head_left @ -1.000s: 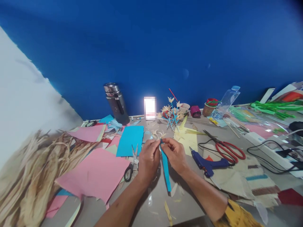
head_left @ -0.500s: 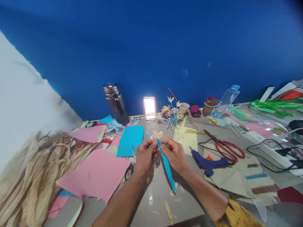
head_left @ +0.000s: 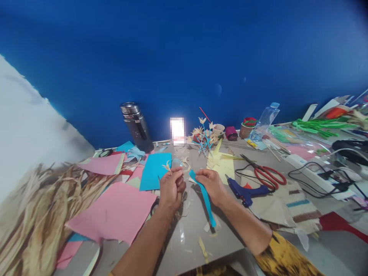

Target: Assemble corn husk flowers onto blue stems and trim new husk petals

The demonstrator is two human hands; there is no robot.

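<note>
A narrow strip of blue paper (head_left: 206, 201) slants down toward the table from my right hand (head_left: 213, 186), its upper end pinched between thumb and fingers. My left hand (head_left: 173, 188), closed and apart from the strip, has a small pale husk flower (head_left: 167, 166) showing above its fingers; the flower's stem is hidden in the hand. Beyond the hands stand several similar pale flowers on blue stems (head_left: 204, 138). Under and behind my left hand lies a sheet of blue paper (head_left: 155, 170), with dark scissor handles (head_left: 154, 207) partly showing by the wrist.
On the right lie a blue glue gun (head_left: 248, 191), red-handled scissors (head_left: 270, 176) and a white power strip (head_left: 319, 178) with cables. Pink paper (head_left: 115, 211) and dried husks (head_left: 25, 222) cover the left. A dark flask (head_left: 138, 128) and a plastic bottle (head_left: 266, 120) stand at the back.
My hands have drawn apart. The flower has gone left with my left hand, while the blue strip stays in my right. The view has shifted slightly to the right.
</note>
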